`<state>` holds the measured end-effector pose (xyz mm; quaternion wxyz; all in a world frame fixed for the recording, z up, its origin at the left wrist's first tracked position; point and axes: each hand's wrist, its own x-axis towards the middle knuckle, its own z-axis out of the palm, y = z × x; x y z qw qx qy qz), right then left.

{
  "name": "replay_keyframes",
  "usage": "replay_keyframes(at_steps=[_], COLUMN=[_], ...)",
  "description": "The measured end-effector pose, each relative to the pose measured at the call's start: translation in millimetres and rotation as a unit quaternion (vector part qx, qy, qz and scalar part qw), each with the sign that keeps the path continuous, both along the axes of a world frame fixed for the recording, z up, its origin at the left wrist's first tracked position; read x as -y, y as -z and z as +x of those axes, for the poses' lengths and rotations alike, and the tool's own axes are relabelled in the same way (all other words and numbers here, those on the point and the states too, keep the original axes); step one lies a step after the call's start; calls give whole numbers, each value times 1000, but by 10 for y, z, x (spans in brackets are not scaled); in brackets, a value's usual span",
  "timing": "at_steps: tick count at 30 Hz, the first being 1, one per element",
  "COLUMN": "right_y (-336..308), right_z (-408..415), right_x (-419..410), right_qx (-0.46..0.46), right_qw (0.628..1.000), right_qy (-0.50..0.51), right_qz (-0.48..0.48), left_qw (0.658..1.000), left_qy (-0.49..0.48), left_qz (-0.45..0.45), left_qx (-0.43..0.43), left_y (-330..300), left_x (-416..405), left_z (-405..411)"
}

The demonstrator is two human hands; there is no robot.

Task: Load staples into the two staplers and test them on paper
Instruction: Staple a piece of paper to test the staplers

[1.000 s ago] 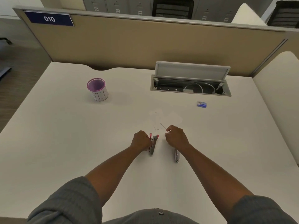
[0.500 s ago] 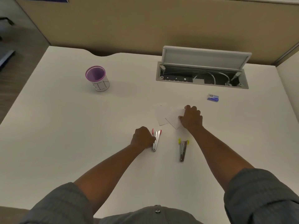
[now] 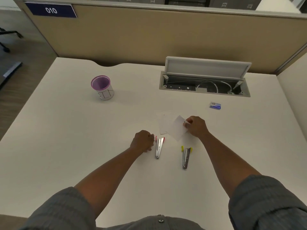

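white "010" on a blue sign [image 3: 51, 10] at the partition's top left, hand-drawn "BIN" on the white label of the purple cup [image 3: 103, 87], print on the small blue box [image 3: 215, 105] too small to read

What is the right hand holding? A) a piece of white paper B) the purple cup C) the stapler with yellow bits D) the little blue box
A: the right hand pinches a piece of white paper by its edge and lifts it off the desk, while the stapler with yellow bits lies untouched below it.
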<state>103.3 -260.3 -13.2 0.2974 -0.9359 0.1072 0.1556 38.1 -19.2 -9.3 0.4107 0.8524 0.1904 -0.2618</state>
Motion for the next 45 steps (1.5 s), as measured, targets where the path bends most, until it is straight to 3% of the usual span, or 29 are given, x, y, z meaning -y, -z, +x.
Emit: replay_keyframes(at_steps=[6,14,19,23,27,31,34,41,45], right_y=[-383,-873,-994,-1028,-957,-898,-881,-918,-899], right_z=[-119,-309,-440,-562,-760,-978,-1071,-1205,-1214], right_x=[-7,-165,-243,-291,-324,-349,-348,-334,-352], right_qx=[49,63,64,86,50,24,36,80,90], right_qw=[994,982,977,981,983,953,937,931,936], right_qy=[-76,-168,-194,-158,-77,-13,27,32,26], right_qz=[58,56,60,73,159,302,346,356,338], left_qw=[991,975,974,972,965,953,943,897,898], left_qy=[50,49,49,18,-64,-108,-105,-142,-137], left_qz=[16,-74,-111,-142,-197,-259,-304,-418,-417], left_qx=[124,206,193,188,163,115,88,-11,-11], left_y=[-256,-552,-647,-690,-748,-781,-793,-891,-915], left_x=[83,242,248,243,254,238,192,100,86], left_z=[7,-45,-100,-170,-263,-344,-397,-498,-512])
